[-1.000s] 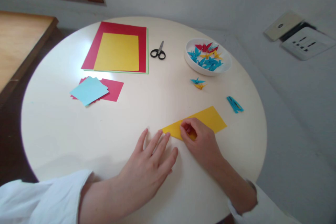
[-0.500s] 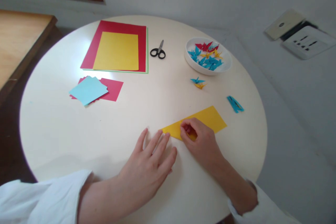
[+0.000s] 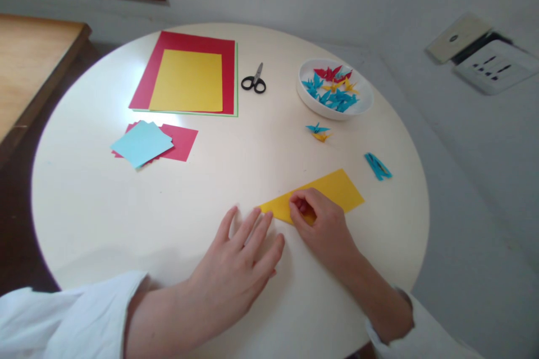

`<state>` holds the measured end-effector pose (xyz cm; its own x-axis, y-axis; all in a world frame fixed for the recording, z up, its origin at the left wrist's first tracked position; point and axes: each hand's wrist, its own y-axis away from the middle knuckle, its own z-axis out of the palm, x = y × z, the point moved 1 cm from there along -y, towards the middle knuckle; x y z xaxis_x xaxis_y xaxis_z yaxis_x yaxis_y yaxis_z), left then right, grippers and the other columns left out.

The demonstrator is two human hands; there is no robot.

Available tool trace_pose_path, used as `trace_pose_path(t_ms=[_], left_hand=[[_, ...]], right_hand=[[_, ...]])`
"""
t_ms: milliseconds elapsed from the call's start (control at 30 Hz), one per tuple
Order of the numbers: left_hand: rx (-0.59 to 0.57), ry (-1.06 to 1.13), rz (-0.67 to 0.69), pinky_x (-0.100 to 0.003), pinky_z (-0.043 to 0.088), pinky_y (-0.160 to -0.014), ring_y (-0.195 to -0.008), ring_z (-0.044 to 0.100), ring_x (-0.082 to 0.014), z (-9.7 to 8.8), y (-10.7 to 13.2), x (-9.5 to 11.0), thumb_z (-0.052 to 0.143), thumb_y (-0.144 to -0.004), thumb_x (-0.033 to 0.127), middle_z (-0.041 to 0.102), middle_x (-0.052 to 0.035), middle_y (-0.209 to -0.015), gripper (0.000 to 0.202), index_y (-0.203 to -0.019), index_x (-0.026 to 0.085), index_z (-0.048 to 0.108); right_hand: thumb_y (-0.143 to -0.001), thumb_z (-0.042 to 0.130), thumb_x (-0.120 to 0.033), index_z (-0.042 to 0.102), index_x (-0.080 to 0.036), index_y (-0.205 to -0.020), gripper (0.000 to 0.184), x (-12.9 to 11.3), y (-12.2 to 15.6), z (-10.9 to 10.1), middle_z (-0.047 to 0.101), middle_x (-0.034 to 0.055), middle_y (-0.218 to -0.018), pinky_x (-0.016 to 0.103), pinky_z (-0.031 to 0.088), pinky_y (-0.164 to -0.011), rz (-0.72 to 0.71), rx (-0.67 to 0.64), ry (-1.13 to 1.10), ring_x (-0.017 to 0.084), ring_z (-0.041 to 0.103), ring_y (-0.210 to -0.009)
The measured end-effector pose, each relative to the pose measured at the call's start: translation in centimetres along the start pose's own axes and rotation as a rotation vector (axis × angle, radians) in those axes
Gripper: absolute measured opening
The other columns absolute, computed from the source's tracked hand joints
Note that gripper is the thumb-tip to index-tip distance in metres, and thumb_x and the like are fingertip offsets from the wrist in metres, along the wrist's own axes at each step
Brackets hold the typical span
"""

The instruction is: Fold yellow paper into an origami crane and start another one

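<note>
A folded yellow paper (image 3: 343, 188) lies flat on the table, tapering to a point at its left end. My left hand (image 3: 240, 263) is open, fingers spread, its fingertips resting at that pointed end. Over the middle of the paper, my right hand (image 3: 324, 221) is closed, thumb and curled index finger brought together and pressed on the sheet. The hand hides part of the paper's lower edge. Beyond the paper sit a small blue paper crane (image 3: 317, 128) and a yellow paper crane (image 3: 321, 137).
On the round white table (image 3: 227, 162) are a white dish (image 3: 304, 100) of several paper cranes, black-handled scissors (image 3: 254, 83) and blue folded paper strips (image 3: 378, 166). Large coloured sheets (image 3: 189, 81) lie at the back left, small blue and red squares (image 3: 145, 145) before them.
</note>
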<state>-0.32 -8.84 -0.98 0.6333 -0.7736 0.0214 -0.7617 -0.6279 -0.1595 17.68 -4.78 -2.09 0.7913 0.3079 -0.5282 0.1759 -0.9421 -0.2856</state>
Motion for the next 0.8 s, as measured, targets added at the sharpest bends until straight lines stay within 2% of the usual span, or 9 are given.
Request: trace_pose_path(t_ms=[133,300,500,800], left_hand=[[0.015,-0.015,-0.025,-0.051,0.034,-0.096,-0.114,0.055,-0.0279,0.2,-0.1,0.0,0.039,-0.093,0.032,0.060,-0.0121,-0.125,0.035,-0.122,0.018,0.054],[0.030,-0.057,-0.042,-0.049,0.032,-0.098,-0.112,0.054,-0.0253,-0.1,-0.5,-0.2,0.035,-0.095,0.029,0.061,-0.0127,-0.123,0.039,-0.124,0.010,0.053],[0.015,-0.062,-0.052,-0.049,0.029,-0.099,-0.109,0.052,-0.0263,-0.2,-1.0,-0.2,0.028,-0.096,0.036,0.063,-0.0141,-0.118,0.049,-0.125,0.004,0.052],[0.010,-0.042,-0.094,-0.050,0.029,-0.098,-0.105,0.053,-0.0257,-0.1,-1.4,0.3,0.029,-0.095,0.036,0.064,-0.0121,-0.111,0.048,-0.125,0.007,0.052]], right_hand=[[-0.079,0.050,-0.011,0.053,-0.019,-0.075,0.009,0.0,0.0,0.1,0.060,0.0015,-0.066,0.024,0.048,-0.058,-0.014,-0.005,0.007,0.013,0.057,-0.060],[-0.079,0.049,-0.011,0.051,-0.019,-0.075,0.009,0.0,0.0,0.2,0.059,0.0017,-0.067,0.024,0.047,-0.058,-0.026,-0.005,0.020,0.014,0.056,-0.061],[-0.079,0.050,-0.011,0.051,-0.018,-0.074,0.010,0.1,0.0,0.3,0.057,0.0014,-0.066,0.024,0.046,-0.058,-0.038,-0.004,0.014,0.014,0.054,-0.061],[-0.078,0.048,-0.010,0.050,-0.019,-0.073,0.011,0.3,-0.1,0.5,0.057,0.0025,-0.069,0.026,0.045,-0.059,-0.066,0.009,0.007,0.015,0.054,-0.063]])
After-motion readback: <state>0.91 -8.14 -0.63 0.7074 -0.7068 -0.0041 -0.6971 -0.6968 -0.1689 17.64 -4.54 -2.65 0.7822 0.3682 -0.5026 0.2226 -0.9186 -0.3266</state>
